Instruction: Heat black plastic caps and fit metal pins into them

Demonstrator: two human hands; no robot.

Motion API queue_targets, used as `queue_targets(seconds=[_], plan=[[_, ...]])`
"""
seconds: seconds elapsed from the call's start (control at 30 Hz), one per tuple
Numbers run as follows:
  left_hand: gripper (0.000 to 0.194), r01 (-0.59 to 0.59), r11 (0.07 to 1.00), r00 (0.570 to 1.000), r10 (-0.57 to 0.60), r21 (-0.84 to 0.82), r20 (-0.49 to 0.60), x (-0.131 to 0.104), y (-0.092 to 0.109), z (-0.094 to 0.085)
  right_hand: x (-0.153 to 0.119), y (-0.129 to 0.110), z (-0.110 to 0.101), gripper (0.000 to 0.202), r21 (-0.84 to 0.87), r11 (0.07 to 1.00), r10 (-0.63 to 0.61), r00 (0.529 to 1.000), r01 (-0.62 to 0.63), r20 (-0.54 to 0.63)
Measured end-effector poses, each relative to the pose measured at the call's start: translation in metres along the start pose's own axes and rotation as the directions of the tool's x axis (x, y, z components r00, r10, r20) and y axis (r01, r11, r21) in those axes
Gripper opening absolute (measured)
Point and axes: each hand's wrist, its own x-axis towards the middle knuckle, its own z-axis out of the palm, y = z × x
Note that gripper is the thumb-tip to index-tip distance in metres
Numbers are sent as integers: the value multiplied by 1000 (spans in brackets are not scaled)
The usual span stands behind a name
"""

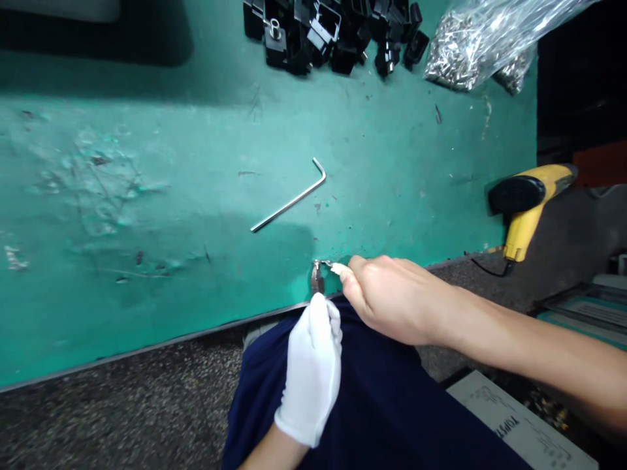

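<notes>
My left hand (313, 369), in a white glove, is closed around what look like small pliers; only their dark metal jaws (317, 281) show beyond the fingers. A tiny silver metal piece (316, 263) is at the tip of the jaws. My bare right hand (385, 294) is closed on a slim cream-coloured handle (339, 268) with a thin metal tip, which meets or nearly meets the silver piece. Most of that handle is hidden in the fist. Both hands are at the table's front edge, over my lap. Ahead of them lies a silver hex key (289, 203).
The green table (196, 143) has a scuffed surface. Several black parts with metal fittings (337, 36) are piled at the back. Beside them lies a clear bag of small metal pieces (458, 52). A yellow heat gun (531, 202) sits at the right edge.
</notes>
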Motion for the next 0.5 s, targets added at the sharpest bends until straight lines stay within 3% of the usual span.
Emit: queue_targets(seconds=[0.13,0.23,0.37,0.5], plan=[[42,-37,998,998,39,54,-43,-1,5,7,1,3,3,24,31,999,10,1000,-10,-11],[48,-4,999,999,6,50,-38,-3,11,11,0,6,1,34,177,979,97,995,-102,36],[52,73,996,991,-67,-49,120,-1,15,6,-3,8,-2,44,398,893,194,977,-211,84],[50,145,979,965,-108,-142,237,1,13,-3,-4,4,-6,45,390,892,213,974,-227,80]])
